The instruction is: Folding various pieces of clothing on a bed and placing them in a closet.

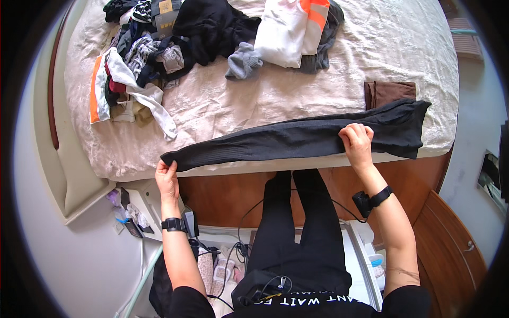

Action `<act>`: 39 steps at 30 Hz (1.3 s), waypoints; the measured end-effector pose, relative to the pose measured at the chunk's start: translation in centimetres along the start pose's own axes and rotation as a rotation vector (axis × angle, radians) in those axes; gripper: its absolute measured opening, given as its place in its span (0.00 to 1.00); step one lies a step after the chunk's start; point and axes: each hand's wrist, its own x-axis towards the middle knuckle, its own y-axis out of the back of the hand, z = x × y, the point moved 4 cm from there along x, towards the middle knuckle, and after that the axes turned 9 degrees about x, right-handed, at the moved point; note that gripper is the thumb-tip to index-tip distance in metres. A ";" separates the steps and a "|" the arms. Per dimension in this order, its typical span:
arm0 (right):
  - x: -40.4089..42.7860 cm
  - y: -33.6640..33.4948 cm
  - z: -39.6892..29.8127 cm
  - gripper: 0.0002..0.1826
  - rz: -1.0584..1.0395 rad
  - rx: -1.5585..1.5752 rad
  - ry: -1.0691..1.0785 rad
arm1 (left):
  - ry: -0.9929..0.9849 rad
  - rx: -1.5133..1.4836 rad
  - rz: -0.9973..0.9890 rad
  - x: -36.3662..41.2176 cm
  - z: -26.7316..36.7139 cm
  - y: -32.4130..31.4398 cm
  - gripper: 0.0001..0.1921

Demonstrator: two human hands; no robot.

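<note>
Long black ribbed leggings or tights (278,139) lie stretched sideways along the near edge of the bed. My left hand (168,177) pinches their narrow end at the left. My right hand (356,143) rests on the fabric farther right with its fingers curled and seems to pinch it; the fingertips are partly hidden. The wide end lies beyond my right hand and overlaps a folded brown cloth (391,93). A grey sock (243,61) and a folded white garment with orange bands (284,33) lie farther back on the bed.
A mixed heap of clothes (139,59) with a long white sock (153,103) lies at the back left, beside a black garment (214,30). The pale bedspread (222,103) is wrinkled. Dark cables (239,222) hang near my legs. A bedside cabinet (151,198) stands at the left.
</note>
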 end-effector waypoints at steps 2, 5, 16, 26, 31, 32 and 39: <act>0.1 -0.8 0.2 0.08 -0.033 -0.004 -0.088 | 0.135 0.097 0.020 -0.3 -2.7 3.1 0.10; -0.5 -1.6 0.7 0.12 0.038 -0.055 -0.152 | 0.378 -0.029 0.067 -0.4 -5.5 -0.3 0.18; 0.9 -10.7 -11.0 0.32 -0.298 0.090 0.153 | -0.062 0.291 0.215 -0.1 0.7 -5.2 0.13; 0.5 -4.7 -14.5 0.27 -0.074 1.758 -0.588 | -0.467 0.660 -0.465 -8.1 8.3 -25.6 0.17; -3.1 2.1 -5.1 0.13 0.255 1.549 -0.930 | -0.540 0.524 -0.690 -10.8 8.6 -34.4 0.22; -3.9 2.6 -2.6 0.14 0.308 1.470 -0.897 | -0.812 0.723 -0.622 -10.7 8.7 -35.3 0.21; -4.5 3.1 9.4 0.14 0.362 1.194 -0.811 | -0.916 1.491 -0.471 -8.4 -1.4 -39.7 0.25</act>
